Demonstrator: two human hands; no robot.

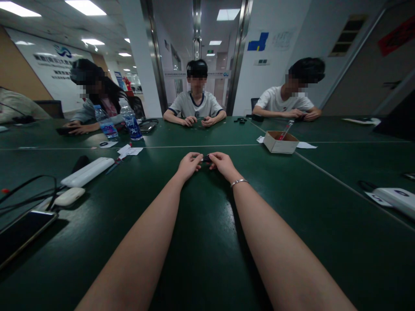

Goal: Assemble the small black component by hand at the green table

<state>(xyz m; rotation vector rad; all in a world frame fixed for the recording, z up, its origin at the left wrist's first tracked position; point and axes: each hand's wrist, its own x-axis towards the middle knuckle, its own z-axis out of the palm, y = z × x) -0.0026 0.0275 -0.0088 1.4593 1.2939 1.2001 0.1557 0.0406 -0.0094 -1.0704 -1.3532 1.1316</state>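
Observation:
Both my arms reach forward over the dark green table (207, 242). Between my fingertips is a small black object (206, 159), too small and too covered to name. My left hand (189, 166) pinches its left end, thumb and fingers together. At the other end, my right hand (223, 165) grips it the same way, with a silver bracelet (239, 182) on that wrist. The fingers hide most of the object, and it appears to be held just above the tabletop.
An open cardboard box (280, 146) with a red-and-clear tool stands ahead right. Left lie a white power bank (87, 172), cables, a phone (27, 231) and paper scraps (129, 150). Two water bottles (131, 123) stand farther back. Several people sit around the table.

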